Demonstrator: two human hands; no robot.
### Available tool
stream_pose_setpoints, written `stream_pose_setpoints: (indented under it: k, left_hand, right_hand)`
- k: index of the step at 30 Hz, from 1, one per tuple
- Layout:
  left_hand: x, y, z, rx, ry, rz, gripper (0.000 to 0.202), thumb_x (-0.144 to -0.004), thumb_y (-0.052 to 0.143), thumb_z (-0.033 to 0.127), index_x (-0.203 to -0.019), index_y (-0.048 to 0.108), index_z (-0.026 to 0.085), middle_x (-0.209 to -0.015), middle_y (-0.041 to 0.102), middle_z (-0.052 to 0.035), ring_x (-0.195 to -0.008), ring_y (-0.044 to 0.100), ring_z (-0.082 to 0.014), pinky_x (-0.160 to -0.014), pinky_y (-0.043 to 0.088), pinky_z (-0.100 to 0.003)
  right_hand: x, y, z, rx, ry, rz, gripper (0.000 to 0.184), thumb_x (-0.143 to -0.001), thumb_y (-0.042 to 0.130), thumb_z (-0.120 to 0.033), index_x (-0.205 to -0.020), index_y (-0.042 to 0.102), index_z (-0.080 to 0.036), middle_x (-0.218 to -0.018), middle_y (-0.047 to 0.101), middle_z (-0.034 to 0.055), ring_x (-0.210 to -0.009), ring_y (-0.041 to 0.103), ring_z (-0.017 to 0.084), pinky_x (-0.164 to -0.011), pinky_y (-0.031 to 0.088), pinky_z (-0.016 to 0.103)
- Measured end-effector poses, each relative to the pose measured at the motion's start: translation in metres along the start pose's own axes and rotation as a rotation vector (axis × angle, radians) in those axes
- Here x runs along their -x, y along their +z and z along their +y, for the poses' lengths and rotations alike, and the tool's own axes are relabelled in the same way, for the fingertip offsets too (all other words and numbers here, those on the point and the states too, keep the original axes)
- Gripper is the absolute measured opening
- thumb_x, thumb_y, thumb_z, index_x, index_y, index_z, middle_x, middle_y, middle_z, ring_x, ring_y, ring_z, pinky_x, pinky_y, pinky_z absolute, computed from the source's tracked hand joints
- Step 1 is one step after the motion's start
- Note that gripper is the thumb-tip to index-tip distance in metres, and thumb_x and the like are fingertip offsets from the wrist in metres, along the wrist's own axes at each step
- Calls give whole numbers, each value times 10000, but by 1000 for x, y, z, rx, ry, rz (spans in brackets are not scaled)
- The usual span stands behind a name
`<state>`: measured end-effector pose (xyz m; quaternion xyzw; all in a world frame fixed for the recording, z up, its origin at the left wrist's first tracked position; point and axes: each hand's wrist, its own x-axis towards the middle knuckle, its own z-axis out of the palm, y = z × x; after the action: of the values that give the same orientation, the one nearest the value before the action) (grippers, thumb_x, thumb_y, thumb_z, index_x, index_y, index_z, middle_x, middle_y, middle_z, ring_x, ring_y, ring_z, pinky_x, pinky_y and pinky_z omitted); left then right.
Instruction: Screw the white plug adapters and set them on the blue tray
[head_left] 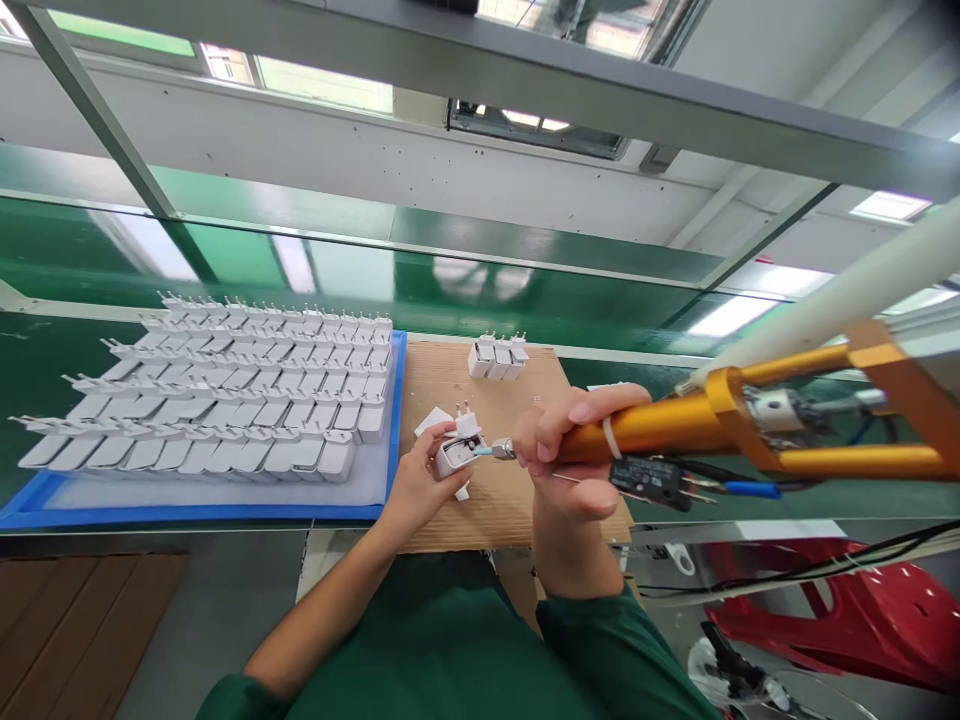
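My left hand (424, 474) is closed around a white plug adapter housing (454, 458), whose open inside faces up. Its lid part with two metal pins (465, 422) stands at the far edge of the housing. In my right hand (559, 445) is an orange dispensing gun (645, 430), fingers wrapped round its front end. A light blue nozzle (486, 451) at its tip reaches to the open housing; whether it touches the inside I cannot tell. A brown cardboard sheet (517, 510) lies under both hands, with white pieces (433, 420) partly hidden by my left hand.
At left, a blue-rimmed tray (396, 420) holds several rows of white plug adapters (247, 400), pins up. A small group of adapters (498, 358) stands at the back of the cardboard. A black switch with wires (652, 482) hangs beneath the gun. Red plastic stools (847, 610) are at lower right.
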<state>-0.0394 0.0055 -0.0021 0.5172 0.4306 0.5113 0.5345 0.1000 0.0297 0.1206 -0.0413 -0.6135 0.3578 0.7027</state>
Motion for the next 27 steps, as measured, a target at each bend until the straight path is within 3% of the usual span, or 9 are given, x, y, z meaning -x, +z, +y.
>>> stream_pose_setpoints:
  k: [6,13,27]
  left_hand:
    - [-1,12,-16,214,36,32,662,-711,871,363,-1262,529,230,-1062,754,-43,-959,717,-199,-855,562,-298]
    - [0,13,-18,222,66,28,662,-714,883,399,-1256,540,234,-986,742,-20,-869,698,-166,-819,545,-279]
    - [-8,19,-11,310,176,-14,621,-707,893,432,-1176,539,233,-1127,707,-73,-1006,704,-209,-838,557,-298]
  right_hand:
    - [-2,14,3,-12,16,4,403,-796,785,-540,-1072,620,-298,-629,524,-85,-374,396,75,-359,445,229]
    - [-2,17,2,37,12,31,399,-815,746,-582,-1047,591,-298,-618,520,-89,-355,396,74,-334,406,223]
    - [1,21,-4,68,53,64,388,-832,726,-595,-1038,582,-299,-630,529,-93,-364,397,77,-331,388,227]
